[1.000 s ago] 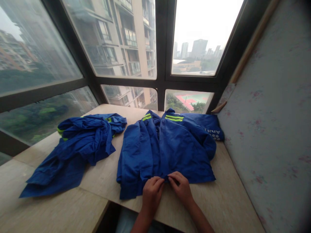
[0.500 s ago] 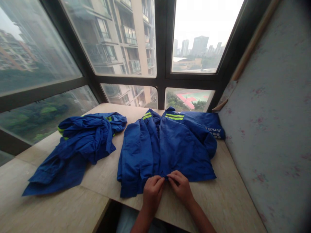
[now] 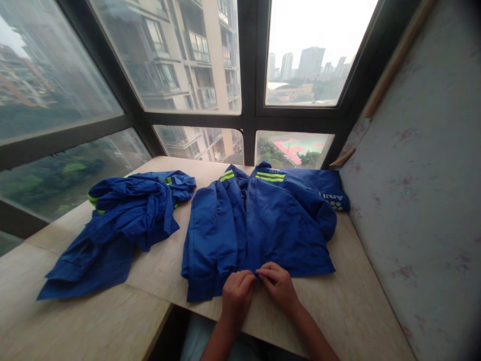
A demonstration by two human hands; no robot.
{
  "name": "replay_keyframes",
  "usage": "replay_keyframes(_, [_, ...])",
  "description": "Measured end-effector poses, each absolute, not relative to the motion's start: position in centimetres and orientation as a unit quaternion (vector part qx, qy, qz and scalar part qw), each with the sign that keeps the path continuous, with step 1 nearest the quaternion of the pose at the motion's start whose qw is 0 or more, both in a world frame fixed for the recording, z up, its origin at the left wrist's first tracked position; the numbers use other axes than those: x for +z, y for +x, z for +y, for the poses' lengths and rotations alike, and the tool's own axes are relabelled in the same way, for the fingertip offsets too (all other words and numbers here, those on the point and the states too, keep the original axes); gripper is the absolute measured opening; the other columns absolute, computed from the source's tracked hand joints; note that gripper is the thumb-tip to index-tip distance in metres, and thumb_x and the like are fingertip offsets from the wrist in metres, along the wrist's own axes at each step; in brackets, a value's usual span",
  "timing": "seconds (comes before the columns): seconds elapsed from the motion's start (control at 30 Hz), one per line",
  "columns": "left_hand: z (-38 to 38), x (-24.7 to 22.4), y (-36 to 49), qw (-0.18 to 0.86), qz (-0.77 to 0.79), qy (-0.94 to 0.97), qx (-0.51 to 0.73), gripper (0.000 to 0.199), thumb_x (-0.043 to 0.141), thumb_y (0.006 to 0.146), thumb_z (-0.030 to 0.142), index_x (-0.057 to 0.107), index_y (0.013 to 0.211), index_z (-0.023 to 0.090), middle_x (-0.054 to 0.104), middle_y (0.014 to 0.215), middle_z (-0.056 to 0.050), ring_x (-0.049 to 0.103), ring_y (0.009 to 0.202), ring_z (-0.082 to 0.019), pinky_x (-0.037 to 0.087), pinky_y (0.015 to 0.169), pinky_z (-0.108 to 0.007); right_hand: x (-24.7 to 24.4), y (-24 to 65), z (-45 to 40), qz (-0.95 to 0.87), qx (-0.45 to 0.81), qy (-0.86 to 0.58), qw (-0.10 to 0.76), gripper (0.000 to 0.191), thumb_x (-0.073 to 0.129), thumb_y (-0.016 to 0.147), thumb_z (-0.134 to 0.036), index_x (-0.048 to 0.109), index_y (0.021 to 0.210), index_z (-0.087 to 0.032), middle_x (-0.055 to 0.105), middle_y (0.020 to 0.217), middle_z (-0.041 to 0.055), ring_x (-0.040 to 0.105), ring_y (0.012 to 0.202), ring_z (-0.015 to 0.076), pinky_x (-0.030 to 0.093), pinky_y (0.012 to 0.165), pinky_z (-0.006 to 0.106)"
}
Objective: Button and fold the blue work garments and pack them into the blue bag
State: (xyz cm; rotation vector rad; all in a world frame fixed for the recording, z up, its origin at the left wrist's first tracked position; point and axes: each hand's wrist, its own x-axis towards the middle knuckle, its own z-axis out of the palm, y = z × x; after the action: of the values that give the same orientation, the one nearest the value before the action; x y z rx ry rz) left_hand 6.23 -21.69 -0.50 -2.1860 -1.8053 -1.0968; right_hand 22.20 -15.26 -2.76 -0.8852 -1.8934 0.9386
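A blue jacket (image 3: 278, 225) with yellow-green stripes at the shoulders lies spread in front of me, its collar toward the window. My left hand (image 3: 237, 291) pinches the bottom hem where the two front panels meet. Right beside it, my right hand (image 3: 276, 283) pinches the same hem, thumb and fingertips pressed together. The fingertips of both hands almost touch, and the bit of cloth or fastener between them is too small to make out. One sleeve rests along the jacket's left side.
A crumpled blue garment (image 3: 120, 230) with yellow-green trim lies to the left. Behind the jacket's right shoulder is a folded blue cloth with white lettering (image 3: 332, 200). The stone-look ledge (image 3: 150, 316) meets windows at the back and a flowered wall (image 3: 409, 200) on the right.
Both hands stay at the hem with nearly the same pinch. The view has shifted slightly; the garments lie as before.
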Motion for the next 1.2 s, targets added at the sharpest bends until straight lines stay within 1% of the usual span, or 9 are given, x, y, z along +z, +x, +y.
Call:
replay_keyframes(0.17, [-21.7,-0.5,6.2,0.054,-0.6,-0.717,-0.35,0.021,0.05,0.096,0.019,0.067,0.085,0.021,0.072,0.081,-0.003,0.065,0.074,-0.016,0.049,0.07,-0.029,-2.4,22.2,-15.4,-0.757,0.374,-0.351,0.406,0.022,0.055,0.093,-0.026,0.076,0.098,-0.024,0.07,0.088,0.0057,0.066,0.083,0.0171,0.054,0.075,0.029])
replay_keyframes(0.3, [-21.7,-0.8,6.2,0.067,-0.613,-0.712,-0.336,0.024,0.046,0.098,0.021,0.067,0.111,0.02,0.072,0.087,-0.005,0.066,0.077,-0.018,0.051,0.071,-0.031,-2.1,22.2,-15.5,-0.773,0.365,-0.34,0.393,0.025,0.052,0.093,-0.022,0.075,0.102,-0.024,0.067,0.083,0.0051,0.063,0.078,0.0164,0.052,0.07,0.027])
replay_keyframes(0.37, [-21.7,-0.9,6.2,0.062,-0.614,-0.717,-0.323,0.028,0.044,0.098,0.02,0.065,0.116,0.02,0.071,0.09,-0.006,0.066,0.079,-0.019,0.052,0.072,-0.031,-2.0,22.2,-15.5,-0.779,0.358,-0.335,0.392,0.025,0.051,0.093,-0.021,0.075,0.099,-0.023,0.066,0.082,0.0051,0.063,0.077,0.0163,0.052,0.069,0.027])
replay_keyframes(0.57, [-21.5,-0.8,6.5,0.058,-0.619,-0.718,-0.312,0.027,0.042,0.099,0.02,0.067,0.108,0.018,0.068,0.09,-0.007,0.065,0.081,-0.019,0.053,0.073,-0.032,-2.1,22.1,-15.5,-0.774,0.352,-0.345,0.398,0.025,0.051,0.092,-0.02,0.075,0.097,-0.022,0.067,0.083,0.0061,0.063,0.078,0.0173,0.052,0.071,0.028])
replay_keyframes(0.7, [-21.3,-1.1,6.4,0.06,-0.616,-0.723,-0.307,0.025,0.041,0.098,0.019,0.065,0.101,0.019,0.067,0.088,-0.006,0.065,0.08,-0.021,0.054,0.072,-0.034,-1.9,22.0,-15.7,-0.773,0.35,-0.346,0.4,0.026,0.049,0.091,-0.017,0.073,0.101,-0.022,0.067,0.085,0.0065,0.064,0.081,0.0179,0.052,0.073,0.029])
replay_keyframes(0.87, [-21.1,-1.6,6.1,0.03,-0.611,-0.73,-0.305,0.022,0.045,0.094,0.014,0.064,0.103,0.02,0.067,0.09,-0.006,0.065,0.083,-0.022,0.055,0.074,-0.035,-1.6,22.0,-15.8,-0.792,0.334,-0.343,0.378,0.028,0.053,0.084,-0.012,0.069,0.105,-0.021,0.067,0.093,0.0069,0.064,0.085,0.019,0.052,0.076,0.03])
replay_keyframes(1.0, [-20.9,-1.3,6.2,-0.006,-0.62,-0.72,-0.311,0.022,0.046,0.092,0.012,0.064,0.102,0.022,0.067,0.091,-0.006,0.066,0.084,-0.022,0.055,0.075,-0.034,-1.7,21.5,-15.8,-0.803,0.28,-0.36,0.382,0.036,0.05,0.078,-0.003,0.067,0.102,-0.023,0.067,0.095,0.0063,0.063,0.089,0.0202,0.052,0.079,0.031])
replay_keyframes(1.1, [-21.1,-0.8,6.2,-0.019,-0.628,-0.716,-0.303,0.028,0.044,0.089,0.008,0.064,0.103,0.022,0.068,0.092,-0.007,0.066,0.085,-0.021,0.055,0.075,-0.033,-2.0,21.4,-16.1,-0.812,0.23,-0.384,0.375,0.03,0.051,0.081,-0.004,0.066,0.097,-0.024,0.067,0.091,0.0048,0.062,0.085,0.02,0.051,0.077,0.03])
replay_keyframes(1.2, [-22.2,-0.9,5.6,-0.049,-0.62,-0.744,-0.245,0.033,0.047,0.08,0.003,0.066,0.098,0.023,0.068,0.091,-0.006,0.066,0.08,-0.021,0.053,0.07,-0.031,-3.0,21.9,-17.6,-0.842,0.172,-0.379,0.344,0.024,0.057,0.081,-0.007,0.066,0.092,-0.026,0.067,0.084,0.0028,0.063,0.078,0.0199,0.049,0.07,0.03])
